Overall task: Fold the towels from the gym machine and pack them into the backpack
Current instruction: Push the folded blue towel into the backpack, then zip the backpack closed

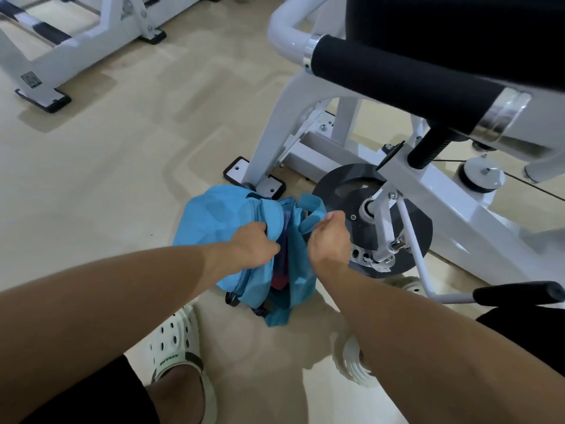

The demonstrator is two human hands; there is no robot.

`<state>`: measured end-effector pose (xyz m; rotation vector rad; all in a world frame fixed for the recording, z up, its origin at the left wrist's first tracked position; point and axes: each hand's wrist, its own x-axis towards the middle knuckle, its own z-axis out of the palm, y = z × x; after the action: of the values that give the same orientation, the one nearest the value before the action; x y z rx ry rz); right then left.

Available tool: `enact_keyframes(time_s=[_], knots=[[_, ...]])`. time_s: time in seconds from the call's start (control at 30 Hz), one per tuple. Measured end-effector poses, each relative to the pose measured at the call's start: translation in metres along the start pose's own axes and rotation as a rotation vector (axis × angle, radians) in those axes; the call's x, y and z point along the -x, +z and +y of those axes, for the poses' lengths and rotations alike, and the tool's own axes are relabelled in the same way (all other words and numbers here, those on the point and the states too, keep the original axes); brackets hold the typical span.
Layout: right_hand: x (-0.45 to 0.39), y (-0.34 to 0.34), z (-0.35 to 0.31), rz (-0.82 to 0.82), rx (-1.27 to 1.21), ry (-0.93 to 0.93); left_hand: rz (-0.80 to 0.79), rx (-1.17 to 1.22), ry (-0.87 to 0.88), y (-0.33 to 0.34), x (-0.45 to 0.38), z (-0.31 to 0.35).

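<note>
blue backpack [211,215] mouth gripped by left hand [252,244] and right hand [328,237].

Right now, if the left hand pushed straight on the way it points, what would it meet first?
Probably the dark folded towel inside the blue backpack; the left hand already grips the opening's edge. Depth is unclear.
</note>
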<state>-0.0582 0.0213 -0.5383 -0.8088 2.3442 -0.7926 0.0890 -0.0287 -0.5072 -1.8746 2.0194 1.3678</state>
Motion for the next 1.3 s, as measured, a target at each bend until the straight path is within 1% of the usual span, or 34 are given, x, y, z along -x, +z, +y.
enact_keyframes(time_s=[0.03, 0.1, 0.23, 0.3, 0.37, 0.43, 0.57, 0.63, 0.7, 0.77, 0.83, 0.97, 1.03, 1.13, 1.23, 1.27, 1.3], knots=[[0.0, -0.002, -0.002, -0.021, 0.01, 0.007, -0.011, -0.004, -0.003, 0.001, 0.001, 0.001], [-0.002, -0.006, 0.002, -0.117, 0.092, 0.031, -0.025, 0.0, -0.012, 0.004, 0.002, 0.003], [0.0, -0.001, 0.036, -0.311, 0.177, 0.105, -0.018, -0.052, -0.013, 0.007, 0.005, 0.005], [0.001, 0.002, 0.043, -0.35, 0.258, 0.096, -0.019, -0.084, -0.004, 0.008, 0.005, 0.004], [-0.002, 0.002, 0.039, -0.323, 0.291, 0.079, -0.018, -0.1, -0.003, 0.008, 0.003, 0.003], [-0.003, 0.001, 0.031, -0.283, 0.186, 0.037, -0.01, -0.104, -0.001, 0.007, 0.003, 0.004], [0.01, 0.003, 0.017, -0.193, -0.203, 0.03, 0.039, -0.049, -0.015, 0.006, 0.004, 0.007], [0.019, 0.0, 0.008, -0.099, -0.29, -0.057, 0.035, 0.093, -0.051, 0.004, 0.008, 0.014], [0.029, -0.001, -0.001, -0.07, -0.341, -0.207, 0.038, 0.284, -0.104, -0.001, 0.012, 0.023], [0.039, 0.0, -0.005, -0.118, -0.326, -0.345, 0.06, 0.356, -0.115, -0.011, 0.013, 0.031], [0.051, 0.004, -0.005, -0.181, -0.27, -0.436, 0.053, 0.38, -0.129, -0.022, 0.015, 0.034], [0.063, 0.009, 0.001, -0.24, -0.226, -0.533, -0.11, 0.499, -0.25, -0.033, 0.017, 0.032], [0.063, 0.009, 0.006, -0.281, -0.168, -0.602, -0.125, 0.548, -0.284, -0.035, 0.017, 0.029], [0.065, 0.004, 0.009, -0.345, -0.024, -0.702, -0.087, 0.561, -0.308, -0.037, 0.016, 0.022], [0.066, 0.0, 0.004, -0.361, 0.076, -0.822, -0.051, 0.486, -0.269, -0.038, 0.011, 0.012], [0.066, -0.001, 0.0, -0.345, 0.077, -0.824, -0.026, 0.448, -0.244, -0.038, 0.01, 0.009], [0.063, 0.0, -0.004, -0.307, 0.059, -0.785, -0.013, 0.415, -0.222, -0.038, 0.01, 0.007]])
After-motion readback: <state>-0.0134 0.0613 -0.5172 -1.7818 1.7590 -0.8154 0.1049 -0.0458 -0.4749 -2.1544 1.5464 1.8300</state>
